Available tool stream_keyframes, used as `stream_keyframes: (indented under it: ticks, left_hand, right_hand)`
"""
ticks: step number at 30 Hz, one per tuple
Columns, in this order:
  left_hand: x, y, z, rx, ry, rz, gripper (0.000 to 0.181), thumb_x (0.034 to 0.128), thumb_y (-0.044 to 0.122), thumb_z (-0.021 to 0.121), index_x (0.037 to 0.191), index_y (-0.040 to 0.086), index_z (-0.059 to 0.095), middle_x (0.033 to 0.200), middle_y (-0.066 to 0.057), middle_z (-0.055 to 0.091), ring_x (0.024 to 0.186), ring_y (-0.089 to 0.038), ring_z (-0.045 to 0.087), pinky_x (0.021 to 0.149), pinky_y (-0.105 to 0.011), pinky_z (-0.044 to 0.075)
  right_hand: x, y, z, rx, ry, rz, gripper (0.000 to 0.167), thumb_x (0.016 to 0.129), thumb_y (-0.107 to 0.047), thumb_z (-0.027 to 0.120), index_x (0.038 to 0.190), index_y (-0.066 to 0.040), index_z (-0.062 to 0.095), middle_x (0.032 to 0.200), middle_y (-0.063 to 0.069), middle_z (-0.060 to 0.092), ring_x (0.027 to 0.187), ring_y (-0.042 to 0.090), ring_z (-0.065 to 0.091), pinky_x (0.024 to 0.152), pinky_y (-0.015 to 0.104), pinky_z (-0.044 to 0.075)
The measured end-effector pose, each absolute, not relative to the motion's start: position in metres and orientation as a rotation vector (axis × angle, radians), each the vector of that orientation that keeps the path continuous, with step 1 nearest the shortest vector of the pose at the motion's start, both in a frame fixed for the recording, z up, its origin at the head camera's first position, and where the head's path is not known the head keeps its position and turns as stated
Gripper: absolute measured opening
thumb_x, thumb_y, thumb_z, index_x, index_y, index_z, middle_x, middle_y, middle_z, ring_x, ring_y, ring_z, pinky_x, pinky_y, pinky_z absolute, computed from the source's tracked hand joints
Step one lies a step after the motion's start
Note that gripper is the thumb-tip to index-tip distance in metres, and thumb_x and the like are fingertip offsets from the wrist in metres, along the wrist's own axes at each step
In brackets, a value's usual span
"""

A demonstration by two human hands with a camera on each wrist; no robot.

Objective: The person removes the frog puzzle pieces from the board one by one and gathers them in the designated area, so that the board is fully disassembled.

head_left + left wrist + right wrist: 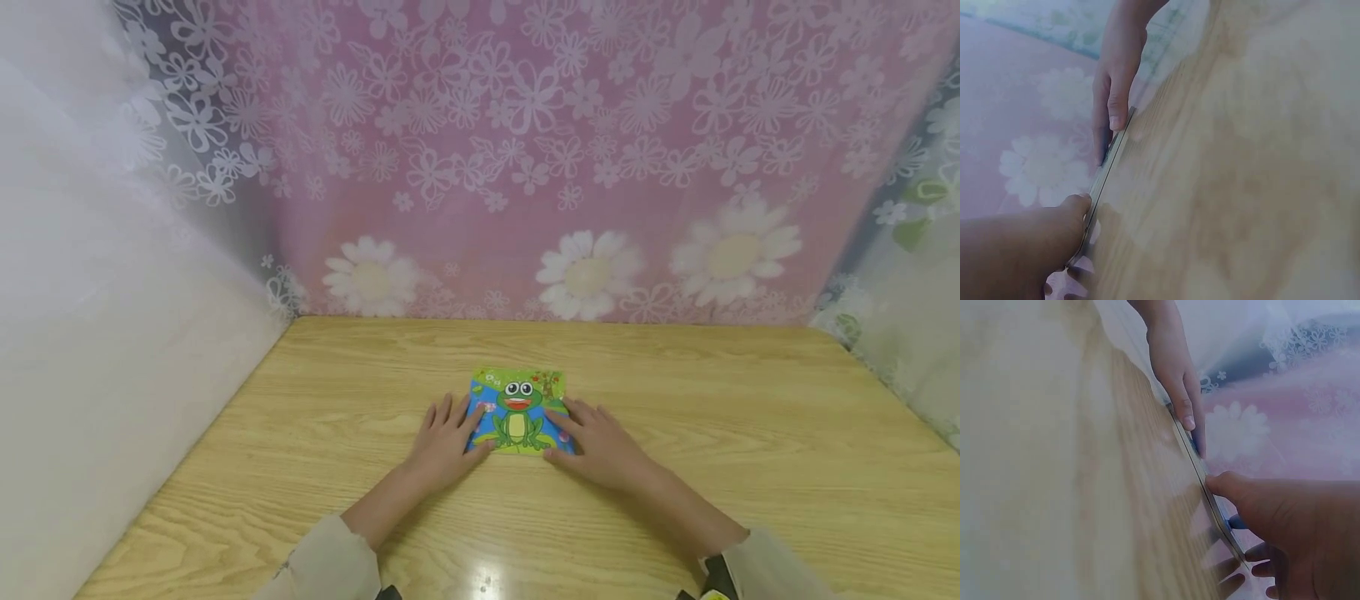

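Note:
A thin, flat board with a cartoon frog [517, 425] on a blue and green ground lies on the wooden table. My left hand [437, 450] rests at its left side, fingers spread and fairly straight, thumb by the lower left corner. On the opposite side, my right hand [609, 450] touches the board in much the same way, its thumb near the lower right corner. From the left wrist, the board's edge [1111, 159] appears as a narrow strip with a dark line along it. The right wrist view shows that edge [1192, 456] too, with both thumbs against the board.
The light wood table [360, 367] reaches back to a pink curtain [465, 217] printed with white flowers. A pale white sheet [135, 275] hangs along the left side, and a flowered sheet [922, 317] hangs along the right.

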State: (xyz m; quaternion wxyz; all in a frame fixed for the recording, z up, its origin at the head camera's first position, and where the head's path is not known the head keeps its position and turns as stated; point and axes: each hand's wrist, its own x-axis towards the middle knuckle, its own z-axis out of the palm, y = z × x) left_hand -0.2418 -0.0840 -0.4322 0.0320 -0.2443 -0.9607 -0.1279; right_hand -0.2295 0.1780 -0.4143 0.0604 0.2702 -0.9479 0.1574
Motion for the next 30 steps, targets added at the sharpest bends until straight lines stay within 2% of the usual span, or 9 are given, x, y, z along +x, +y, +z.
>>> stream_keyframes:
  ticks: [6, 14, 30]
  left_hand:
    - [-0.234, -0.089, -0.434, -0.748, -2.948, -0.384, 0.067, 0.0936, 0.057, 0.033, 0.145, 0.015, 0.029, 0.149, -0.014, 0.019, 0.135, -0.039, 0.008, 0.105, -0.053, 0.008]
    - [-0.221, -0.097, -0.431, -0.770, -2.913, -0.355, 0.065, 0.0938, 0.053, 0.039, 0.143, 0.011, 0.035, 0.147, -0.017, 0.024, 0.133, -0.042, 0.012, 0.104, -0.055, 0.011]
    - [-0.204, -0.108, -0.430, -0.752, -2.919, -0.374, 0.065, 0.0936, 0.054, 0.039, 0.143, 0.011, 0.036, 0.146, -0.017, 0.025, 0.133, -0.043, 0.014, 0.103, -0.056, 0.011]
  right_hand:
    - [-0.221, 0.175, -0.416, 0.821, -2.864, 0.481, 0.066, 0.087, -0.053, 0.053, 0.136, -0.008, 0.047, 0.138, 0.025, 0.035, 0.127, 0.043, 0.028, 0.100, 0.059, 0.019]
    - [-0.211, 0.171, -0.416, 0.850, -2.868, 0.514, 0.067, 0.087, -0.055, 0.052, 0.136, -0.010, 0.047, 0.138, 0.025, 0.035, 0.128, 0.044, 0.027, 0.100, 0.058, 0.018]
    - [-0.199, 0.163, -0.413, 0.912, -2.880, 0.505, 0.065, 0.088, -0.053, 0.052, 0.137, -0.010, 0.046, 0.140, 0.024, 0.032, 0.129, 0.042, 0.026, 0.101, 0.058, 0.017]
